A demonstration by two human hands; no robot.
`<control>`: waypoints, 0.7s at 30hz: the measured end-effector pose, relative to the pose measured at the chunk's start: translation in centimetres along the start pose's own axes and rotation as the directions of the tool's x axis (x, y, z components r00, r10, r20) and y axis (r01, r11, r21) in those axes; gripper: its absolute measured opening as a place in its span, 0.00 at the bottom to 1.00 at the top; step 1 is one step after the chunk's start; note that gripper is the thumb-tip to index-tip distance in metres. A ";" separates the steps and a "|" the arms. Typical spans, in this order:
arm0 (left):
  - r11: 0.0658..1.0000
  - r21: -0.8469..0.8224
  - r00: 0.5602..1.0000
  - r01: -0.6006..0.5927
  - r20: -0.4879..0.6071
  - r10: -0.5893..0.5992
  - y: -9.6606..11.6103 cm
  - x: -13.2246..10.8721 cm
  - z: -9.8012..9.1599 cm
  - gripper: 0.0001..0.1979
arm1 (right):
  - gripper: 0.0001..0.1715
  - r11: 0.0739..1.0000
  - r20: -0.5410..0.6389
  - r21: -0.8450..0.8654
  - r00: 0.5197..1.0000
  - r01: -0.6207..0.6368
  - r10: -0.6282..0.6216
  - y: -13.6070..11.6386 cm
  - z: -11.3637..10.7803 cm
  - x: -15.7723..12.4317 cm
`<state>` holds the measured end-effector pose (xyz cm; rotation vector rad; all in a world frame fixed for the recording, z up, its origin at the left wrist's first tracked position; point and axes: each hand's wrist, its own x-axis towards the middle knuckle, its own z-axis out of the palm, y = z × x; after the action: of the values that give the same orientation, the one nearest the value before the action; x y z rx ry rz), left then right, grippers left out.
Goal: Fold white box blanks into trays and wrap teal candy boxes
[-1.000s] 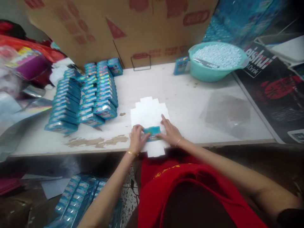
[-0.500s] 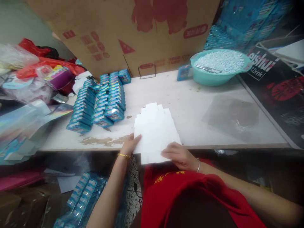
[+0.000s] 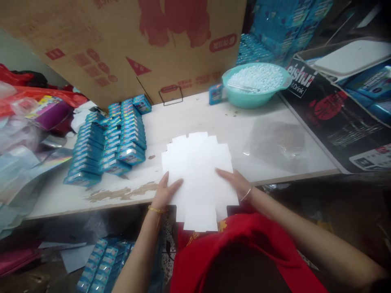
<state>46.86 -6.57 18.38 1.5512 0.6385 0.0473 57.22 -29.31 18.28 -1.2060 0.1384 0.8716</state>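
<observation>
A white die-cut card blank [image 3: 198, 175] lies over the front edge of the white table [image 3: 214, 118] and overhangs toward my red shirt. My left hand [image 3: 165, 191] grips its left side, thumb on top. My right hand [image 3: 233, 183] holds its right side with the fingers laid along the top. No small blue box shows on the blank now. Rows of small blue boxes [image 3: 113, 138] are stacked on the table to the left of my left hand.
A teal bowl [image 3: 244, 99] of white pellets stands at the back right, with one blue box [image 3: 215, 93] beside it. A big cardboard carton [image 3: 128, 40] closes the back. Clear plastic film [image 3: 275, 142] lies to the right. More blue boxes [image 3: 97, 264] lie below the table.
A second ago both hands pressed a small blue box on the blank. That box is out of sight now, and the blank has been drawn toward me, held by both sides.
</observation>
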 end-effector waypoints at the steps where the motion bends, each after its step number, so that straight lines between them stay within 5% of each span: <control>1: 0.998 0.054 1.000 -0.018 -0.009 0.018 0.0 0.1 0.1 0.28 | 0.18 1.000 -0.007 0.013 1.000 0.002 -0.002 0.0 -0.1 0.0; 10: 0.850 0.480 0.965 -0.215 -0.031 0.262 0.8 0.1 1.7 0.20 | 0.12 0.999 -0.084 0.030 0.996 0.031 -0.028 -0.1 -1.1 0.3; 15: 0.916 0.377 0.984 -0.139 -0.049 0.170 0.6 0.5 1.2 0.26 | 0.12 0.999 -0.033 0.045 0.999 0.016 -0.014 -1.3 -1.2 -0.5; 21: 0.988 0.130 0.996 -0.078 0.059 0.071 0.8 0.9 1.5 0.29 | 0.14 0.997 -0.001 0.071 1.000 0.013 -0.013 -1.7 -1.6 -0.5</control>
<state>48.55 -7.49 18.67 1.6987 0.5494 0.0188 58.57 -31.11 19.22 -1.1391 0.1607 0.8489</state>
